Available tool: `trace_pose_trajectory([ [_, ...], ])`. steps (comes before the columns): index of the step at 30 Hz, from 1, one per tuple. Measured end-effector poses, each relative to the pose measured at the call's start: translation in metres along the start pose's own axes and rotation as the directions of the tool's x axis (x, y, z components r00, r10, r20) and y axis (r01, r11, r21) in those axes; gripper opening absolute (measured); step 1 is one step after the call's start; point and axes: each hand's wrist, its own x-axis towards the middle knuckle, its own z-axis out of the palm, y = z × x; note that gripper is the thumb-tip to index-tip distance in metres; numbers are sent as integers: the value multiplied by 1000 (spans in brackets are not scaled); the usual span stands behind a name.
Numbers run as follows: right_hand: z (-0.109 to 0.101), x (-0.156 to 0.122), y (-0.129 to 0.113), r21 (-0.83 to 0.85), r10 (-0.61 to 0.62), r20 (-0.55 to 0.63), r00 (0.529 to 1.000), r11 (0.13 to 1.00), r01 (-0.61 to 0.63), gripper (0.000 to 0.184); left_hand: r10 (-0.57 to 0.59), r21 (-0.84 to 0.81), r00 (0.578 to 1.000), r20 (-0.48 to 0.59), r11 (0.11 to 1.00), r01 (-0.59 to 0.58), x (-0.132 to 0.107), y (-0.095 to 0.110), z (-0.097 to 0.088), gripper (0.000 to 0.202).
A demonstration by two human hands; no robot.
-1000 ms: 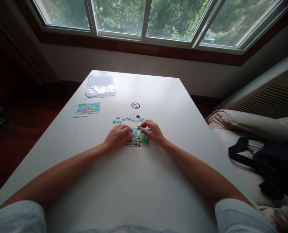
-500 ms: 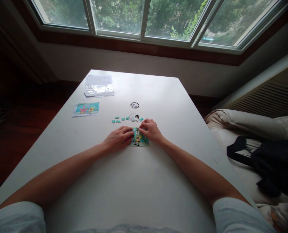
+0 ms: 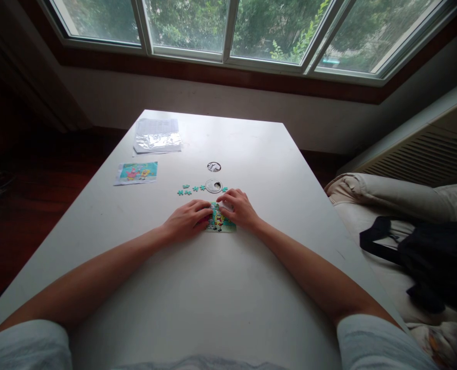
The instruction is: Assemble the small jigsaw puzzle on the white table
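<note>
A partly joined jigsaw puzzle [image 3: 218, 223] with yellow and teal cartoon figures lies on the white table [image 3: 197, 298]. My left hand [image 3: 188, 220] rests with its fingers laid over the puzzle's left side and hides that part. Over the upper right of the puzzle is my right hand [image 3: 240, 208], its thumb and forefinger apart with no piece visible between them. Just beyond the hands, several loose teal puzzle pieces [image 3: 188, 192] are scattered, and one more piece [image 3: 224, 189] sits close to my right fingertips.
A round tin lid-like disc [image 3: 208, 190] lies behind the puzzle, with a second round shiny disc [image 3: 214, 167] farther back. To the left are a cartoon picture sheet [image 3: 138, 173] and papers with a clear plastic bag [image 3: 158, 136]. A dark bag [image 3: 436, 257] rests on the right-hand seat.
My right thumb and forefinger have spread slightly and shifted at the puzzle's top edge, showing more of the yellow figure. My left hand stays in place.
</note>
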Motion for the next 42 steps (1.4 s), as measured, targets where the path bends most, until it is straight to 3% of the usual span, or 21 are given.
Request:
trace_pose_trajectory([
  [12, 6, 1, 2, -67, 35, -27, 999, 997, -37, 17, -1, 5, 1000, -2, 1000, 1, 0, 0, 1, 33],
  [20, 5, 1, 0, -80, 19, -27, 999, 997, -21, 14, -10, -41, 999, -39, 999, 9, 1, -1, 2, 32],
  [34, 1, -1, -3, -38, -27, -33, 999, 999, 26, 9, -6, -21, 1000, -15, 1000, 5, 2, -2, 0, 32],
  [39, -6, -4, 6, -33, -28, -93, 995, 999, 25, 21, -59, -25, 997, -53, 998, 58, -1, -7, -7, 30],
  [42, -12, -4, 20, -48, 6, -81, 997, 999, -9, 28, -161, 24, 979, -126, 986, 165, -2, -22, -11, 28],
])
